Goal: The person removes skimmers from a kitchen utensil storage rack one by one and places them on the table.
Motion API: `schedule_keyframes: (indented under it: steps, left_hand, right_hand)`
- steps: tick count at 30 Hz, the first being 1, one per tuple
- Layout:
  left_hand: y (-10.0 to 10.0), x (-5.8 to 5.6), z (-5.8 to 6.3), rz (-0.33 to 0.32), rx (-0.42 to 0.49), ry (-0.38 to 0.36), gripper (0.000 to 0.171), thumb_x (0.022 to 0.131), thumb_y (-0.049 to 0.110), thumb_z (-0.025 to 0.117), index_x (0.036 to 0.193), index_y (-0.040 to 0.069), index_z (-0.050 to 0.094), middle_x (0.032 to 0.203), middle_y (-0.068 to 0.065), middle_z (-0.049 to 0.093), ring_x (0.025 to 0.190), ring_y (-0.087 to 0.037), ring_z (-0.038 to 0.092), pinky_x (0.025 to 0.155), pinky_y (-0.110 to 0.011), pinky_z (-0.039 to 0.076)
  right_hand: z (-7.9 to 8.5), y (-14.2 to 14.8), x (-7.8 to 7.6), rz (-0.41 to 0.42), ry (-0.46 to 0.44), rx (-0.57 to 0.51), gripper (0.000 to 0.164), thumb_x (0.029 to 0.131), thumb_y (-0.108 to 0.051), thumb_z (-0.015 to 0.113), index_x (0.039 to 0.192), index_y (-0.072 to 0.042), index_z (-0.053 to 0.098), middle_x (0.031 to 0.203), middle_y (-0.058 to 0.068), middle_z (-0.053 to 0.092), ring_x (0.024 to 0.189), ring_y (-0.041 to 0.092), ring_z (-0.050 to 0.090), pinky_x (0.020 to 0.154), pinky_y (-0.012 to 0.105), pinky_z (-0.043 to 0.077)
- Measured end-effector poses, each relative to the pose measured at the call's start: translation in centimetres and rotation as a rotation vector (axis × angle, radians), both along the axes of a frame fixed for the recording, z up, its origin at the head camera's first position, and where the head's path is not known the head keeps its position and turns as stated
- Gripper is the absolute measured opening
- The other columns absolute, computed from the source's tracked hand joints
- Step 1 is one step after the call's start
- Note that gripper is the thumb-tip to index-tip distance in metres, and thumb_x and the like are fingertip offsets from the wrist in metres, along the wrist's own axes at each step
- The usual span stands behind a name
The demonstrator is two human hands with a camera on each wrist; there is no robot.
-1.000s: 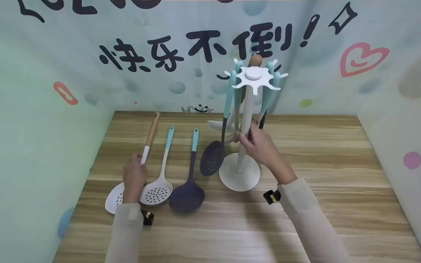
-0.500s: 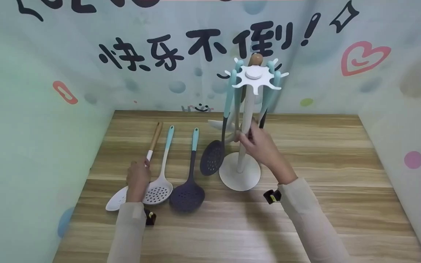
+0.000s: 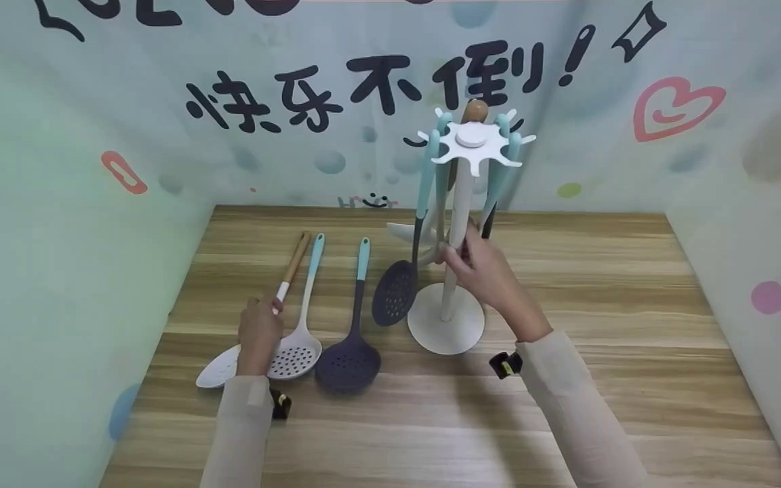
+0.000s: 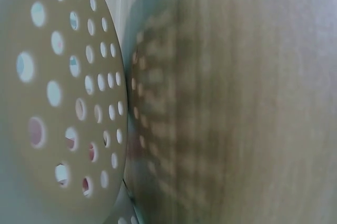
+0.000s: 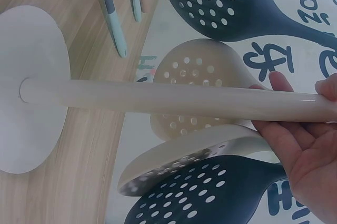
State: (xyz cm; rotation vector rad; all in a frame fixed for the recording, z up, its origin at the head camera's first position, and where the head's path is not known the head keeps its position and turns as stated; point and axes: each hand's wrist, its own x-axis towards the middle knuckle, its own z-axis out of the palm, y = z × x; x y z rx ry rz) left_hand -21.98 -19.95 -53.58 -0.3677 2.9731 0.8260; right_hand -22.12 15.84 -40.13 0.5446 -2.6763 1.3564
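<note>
My left hand (image 3: 259, 335) grips a white skimmer with a wooden handle (image 3: 297, 256) by its white shaft. Its perforated head (image 3: 217, 369), partly hidden by the hand, looks tilted on edge. In the left wrist view the perforated head (image 4: 31, 182) is close up, throwing a dotted shadow on the table. My right hand (image 3: 489, 274) holds the white pole (image 3: 459, 210) of an upright utensil stand; the right wrist view shows the fingers (image 5: 281, 142) around the pole. Turquoise-handled utensils hang from the stand's hooked top (image 3: 470, 139), among them a dark skimmer (image 3: 394, 293).
Right of my left hand lie a white skimmer (image 3: 295, 354) and a dark skimmer (image 3: 348, 362), both with turquoise handles. The stand's round base (image 3: 448, 332) rests on the wooden table (image 3: 567, 407). A printed cloth backdrop (image 3: 323, 163) rises behind, with pale side walls left and right.
My left hand has moved slightly right. The wooden-handled skimmer's handle end has come nearer and rightward, close to the turquoise handle, and its head has tilted. The right hand and stand look unchanged.
</note>
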Motion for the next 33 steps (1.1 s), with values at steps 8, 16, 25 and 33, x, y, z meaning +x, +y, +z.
schedule_keyframes:
  steps: [8, 16, 25, 33]
  left_hand:
    - [0.3, 0.0, -0.1, -0.015, -0.039, 0.009, 0.022, 0.089, 0.001, 0.051, 0.108, 0.002, 0.061, 0.106, -0.023, 0.053, 0.089, -0.038, 0.055, 0.066, -0.044, 0.046]
    - [0.7, 0.1, -0.4, -0.061, -0.081, 0.016, 0.026, 0.086, 0.006, 0.056, 0.112, 0.002, 0.060, 0.106, -0.024, 0.049, 0.093, -0.041, 0.050, 0.074, -0.051, 0.043]
    - [1.4, 0.4, -0.4, -0.059, -0.086, 0.047, 0.026, 0.086, 0.011, 0.057, 0.110, 0.001, 0.060, 0.101, -0.024, 0.047, 0.087, -0.040, 0.049, 0.071, -0.049, 0.040]
    - [1.5, 0.6, -0.1, -0.039, -0.081, 0.028, 0.027, 0.087, 0.013, 0.056, 0.112, 0.001, 0.059, 0.102, -0.024, 0.046, 0.089, -0.040, 0.048, 0.072, -0.049, 0.040]
  right_hand:
    - [0.1, 0.0, 0.0, -0.003, -0.011, 0.006, 0.038, 0.096, -0.020, 0.047, 0.128, -0.001, 0.038, 0.088, 0.011, 0.067, 0.085, 0.023, 0.066, 0.078, 0.046, 0.052]
    - [0.1, 0.0, 0.0, 0.004, 0.002, 0.000, 0.038, 0.096, -0.019, 0.047, 0.128, -0.001, 0.038, 0.087, 0.011, 0.068, 0.084, 0.024, 0.066, 0.077, 0.045, 0.052]
    - [0.2, 0.0, 0.1, 0.025, 0.022, 0.012, 0.031, 0.096, -0.015, 0.045, 0.120, 0.004, 0.041, 0.089, 0.015, 0.067, 0.084, 0.027, 0.066, 0.080, 0.048, 0.052]
    - [0.2, -0.1, 0.1, 0.013, 0.002, 0.015, 0.029, 0.096, -0.018, 0.045, 0.117, 0.002, 0.043, 0.089, 0.014, 0.067, 0.085, 0.025, 0.065, 0.081, 0.046, 0.052]
